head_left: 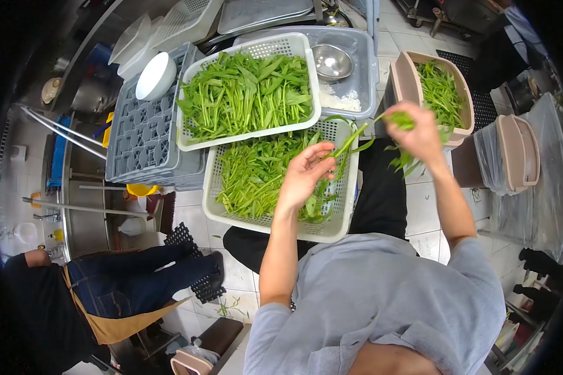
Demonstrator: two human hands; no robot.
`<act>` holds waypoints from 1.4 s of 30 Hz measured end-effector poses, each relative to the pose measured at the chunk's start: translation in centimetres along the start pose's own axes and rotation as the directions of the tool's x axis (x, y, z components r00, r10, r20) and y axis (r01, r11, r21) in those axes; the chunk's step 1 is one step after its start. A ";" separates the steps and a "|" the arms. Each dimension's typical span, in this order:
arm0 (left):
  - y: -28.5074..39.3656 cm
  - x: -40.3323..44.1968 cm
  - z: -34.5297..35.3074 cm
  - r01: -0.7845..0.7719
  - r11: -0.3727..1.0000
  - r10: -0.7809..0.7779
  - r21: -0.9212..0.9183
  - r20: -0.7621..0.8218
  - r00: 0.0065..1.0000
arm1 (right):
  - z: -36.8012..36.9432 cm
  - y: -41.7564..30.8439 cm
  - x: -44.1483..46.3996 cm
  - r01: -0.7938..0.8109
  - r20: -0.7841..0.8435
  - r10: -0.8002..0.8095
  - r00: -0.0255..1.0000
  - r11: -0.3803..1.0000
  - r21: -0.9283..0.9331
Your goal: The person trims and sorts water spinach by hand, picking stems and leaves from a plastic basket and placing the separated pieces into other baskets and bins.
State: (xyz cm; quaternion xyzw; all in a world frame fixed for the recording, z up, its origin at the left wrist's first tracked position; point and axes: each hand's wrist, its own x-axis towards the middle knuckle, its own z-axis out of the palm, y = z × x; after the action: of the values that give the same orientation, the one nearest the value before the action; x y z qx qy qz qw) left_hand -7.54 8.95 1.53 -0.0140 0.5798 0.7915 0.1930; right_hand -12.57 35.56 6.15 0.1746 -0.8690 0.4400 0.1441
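Note:
My left hand [309, 172] is above the lower white basket [275, 230], its thumb and fingers pinched on a water spinach stem [350, 142]. To the right, near the bin, my right hand [417, 130] is blurred by motion, its fingers closed around some water spinach pieces [401, 120]. Loose water spinach [247, 184] fills much of the lower basket in front of my lap. Resting partly over that basket is an upper white basket [247, 137], heaped with neatly laid water spinach [250, 94].
A beige bin [401, 75] at right holds green stems and leaves. Behind the baskets sits a grey tub [368, 81] with a metal bowl [331, 62]. Grey racks [147, 134] carry a white bowl [156, 76]. A person in jeans [122, 278] stands at left.

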 end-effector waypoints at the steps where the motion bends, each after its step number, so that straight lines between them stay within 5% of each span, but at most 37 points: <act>1: -0.1 0.0 -0.3 0.003 1.000 -0.003 -0.005 0.003 1.000 | -2.1 0.9 0.6 -0.014 -0.065 0.009 0.998 0.997 -0.075; 4: -0.4 0.0 -0.7 -0.001 0.999 0.001 -0.043 -0.006 1.000 | -7.5 4.7 2.6 -0.104 -0.328 0.018 0.944 0.963 -0.248; 5: -0.5 0.0 -0.7 0.000 0.998 -0.001 -0.059 -0.022 1.000 | -8.9 6.3 3.7 -0.212 -0.399 0.127 0.908 0.961 -0.177; 8: -0.4 -0.2 -0.4 0.005 0.998 -0.008 -0.064 -0.051 0.999 | -10.7 9.1 4.6 -0.363 -0.381 0.139 0.914 0.698 -0.617; 10: -0.2 0.2 -0.1 -0.002 0.998 -0.002 -0.056 -0.076 0.997 | -8.8 7.5 3.6 -0.217 -0.264 0.103 0.959 0.866 -0.451; 11: -0.3 0.3 0.0 -0.005 0.997 -0.002 -0.077 -0.085 0.996 | -6.9 4.5 2.9 -0.300 -0.163 0.274 0.948 0.939 -0.170; 12: -0.6 0.2 0.2 0.001 0.996 -0.010 -0.094 -0.091 0.996 | -5.1 2.5 2.2 -0.236 -0.072 0.228 0.971 0.961 -0.141; 16: -0.9 0.4 1.3 -0.022 0.996 0.012 -0.084 -0.115 0.993 | 3.3 -0.9 0.9 -0.339 0.206 0.279 0.938 0.859 0.382; 21: -0.3 -1.1 -0.8 -0.068 0.996 0.052 -0.063 -0.233 0.971 | 7.7 -0.6 2.4 -0.406 0.164 0.373 0.913 0.809 0.426; 24: -0.4 -2.0 -2.0 -0.056 0.997 0.038 -0.052 -0.306 0.951 | 8.0 -1.2 2.1 -0.456 0.280 0.362 0.889 0.745 0.487; 29: -0.9 -1.9 -1.5 -0.016 0.994 -0.007 -0.111 -0.208 0.978 | 9.8 -3.9 1.7 -0.487 0.417 0.255 0.872 0.526 0.697; 37: -0.7 -2.4 -2.4 0.005 0.981 -0.021 -0.193 -0.081 0.996 | 9.3 -2.3 1.7 -0.500 0.411 0.288 0.865 0.573 0.650; 42: -2.2 -3.1 -4.1 -0.003 0.986 -0.025 -0.167 -0.166 0.986 | 6.4 -1.1 1.9 -0.453 0.335 0.307 0.891 0.661 0.599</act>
State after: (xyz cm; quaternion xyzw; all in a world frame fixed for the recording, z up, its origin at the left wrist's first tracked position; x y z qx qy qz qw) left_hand -4.83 4.84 -1.01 -0.0997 0.5256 0.8322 0.1460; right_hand -14.49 29.38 4.02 0.0719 -0.6824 0.7187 -0.1129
